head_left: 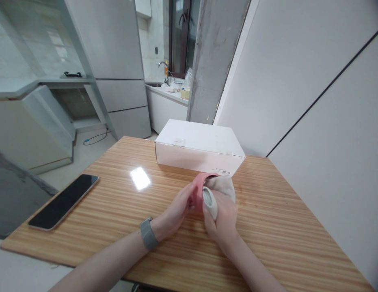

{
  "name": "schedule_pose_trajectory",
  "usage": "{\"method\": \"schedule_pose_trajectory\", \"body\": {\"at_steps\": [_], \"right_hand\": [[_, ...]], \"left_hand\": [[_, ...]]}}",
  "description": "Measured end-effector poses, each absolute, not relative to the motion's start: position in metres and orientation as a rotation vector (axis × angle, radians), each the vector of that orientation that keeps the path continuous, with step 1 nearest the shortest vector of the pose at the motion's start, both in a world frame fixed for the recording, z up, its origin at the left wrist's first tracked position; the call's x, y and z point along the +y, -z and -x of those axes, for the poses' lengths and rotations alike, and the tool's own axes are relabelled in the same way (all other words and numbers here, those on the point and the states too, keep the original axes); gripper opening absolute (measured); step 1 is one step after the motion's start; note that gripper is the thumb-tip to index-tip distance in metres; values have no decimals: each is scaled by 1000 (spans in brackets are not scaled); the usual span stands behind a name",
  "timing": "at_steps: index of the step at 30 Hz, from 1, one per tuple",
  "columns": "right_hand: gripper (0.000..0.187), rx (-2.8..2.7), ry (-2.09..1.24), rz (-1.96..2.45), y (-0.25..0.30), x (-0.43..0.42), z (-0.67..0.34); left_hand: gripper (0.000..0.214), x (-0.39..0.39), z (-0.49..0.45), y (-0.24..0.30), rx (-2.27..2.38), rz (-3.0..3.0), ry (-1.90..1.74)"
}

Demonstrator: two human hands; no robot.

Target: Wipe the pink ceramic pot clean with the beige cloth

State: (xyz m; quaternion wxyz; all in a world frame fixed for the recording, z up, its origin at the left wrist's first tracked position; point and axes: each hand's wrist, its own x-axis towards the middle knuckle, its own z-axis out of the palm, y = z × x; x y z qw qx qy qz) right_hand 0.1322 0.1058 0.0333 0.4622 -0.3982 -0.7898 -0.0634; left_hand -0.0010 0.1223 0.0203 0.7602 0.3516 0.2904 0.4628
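My left hand [178, 205], with a grey watch band on its wrist, is closed on the near left side of a pink curved thing [198, 190] with an open rim. Its exact kind cannot be told, as my hands cover much of it. Wrapped in my right hand [223, 217] is an off-white cloth [225, 185]. One rolled end of the cloth pokes out over the thumb, and the rest spreads behind the fingers against the pink thing's opening. Both hands are close together above the wooden table [140, 211].
A white cardboard box [201, 140] stands just beyond my hands. On the left of the table lies a dark-screened phone [63, 202]. White walls rise to the right. Farther back are a tall cabinet [108, 40] and a sink counter with a faucet [164, 71].
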Motion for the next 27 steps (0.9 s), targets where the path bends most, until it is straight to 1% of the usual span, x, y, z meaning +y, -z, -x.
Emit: {"method": "schedule_pose_trajectory", "body": {"at_steps": [1, 3, 6, 11, 14, 17, 20, 23, 27], "right_hand": [[17, -1892, 116, 1033, -32, 107, -134], [23, -1799, 29, 1118, -29, 107, -136], [27, -1756, -56, 1149, -25, 104, -133], [21, -1859, 30, 1077, -32, 100, -126], [16, -2010, 61, 928, -39, 102, -129], [19, -2154, 95, 768, -42, 105, -132], [20, -2136, 134, 780, -41, 106, -134], [17, -2024, 101, 895, -37, 106, -137], [23, -1843, -6, 1083, -32, 106, -141]], "left_hand": [[46, 121, 0, -19, 603, -760, -990], [42, 119, -2, -19, 533, -747, -1003], [42, 117, -4, -21, 481, -724, -1048], [49, 116, -4, -22, 597, -688, -1041], [56, 120, -2, -20, 703, -678, -1050], [61, 122, -1, -18, 703, -660, -1050], [63, 121, -1, -21, 654, -663, -1018], [55, 119, 2, -26, 593, -703, -961], [38, 117, 3, -30, 533, -725, -931]]}}
